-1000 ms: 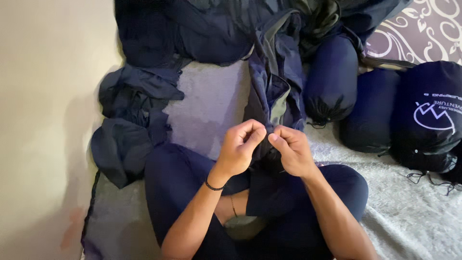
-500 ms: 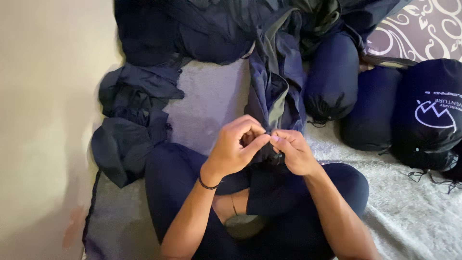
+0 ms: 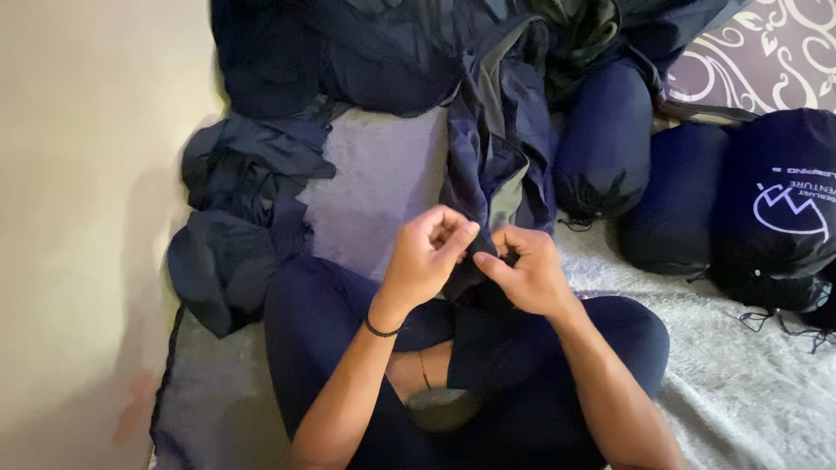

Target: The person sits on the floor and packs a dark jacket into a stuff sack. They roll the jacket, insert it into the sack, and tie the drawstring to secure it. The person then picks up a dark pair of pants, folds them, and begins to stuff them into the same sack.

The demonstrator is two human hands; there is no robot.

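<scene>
A grey fuzzy blanket (image 3: 766,383) covers the floor across the middle and lower right of the frame. A plain cream floor (image 3: 78,218) fills the left side. A big heap of dark blue cloth (image 3: 348,52) lies along the top. At the right edge sits a fat dark blue stuffed bag (image 3: 779,209) with white print. Just beside it, to the left, lie two more rolled bags (image 3: 605,144), close together. In the upper right corner is a purple cushion (image 3: 766,52) with white swirls. At the middle left, two crumpled empty sacks (image 3: 235,226) lie on the edge of the blanket.

A long strip of dark blue fabric (image 3: 496,148) runs from the heap down to the hands in the middle of the frame. The person sits cross-legged in dark trousers (image 3: 313,331) at the bottom.

The left hand (image 3: 427,252) is curled, its fingertips pinching the end of the fabric. The right hand (image 3: 527,274) pinches the same end just beside it. The hands almost touch and hide the bit they hold. A thin black band (image 3: 381,331) is on the left wrist.
</scene>
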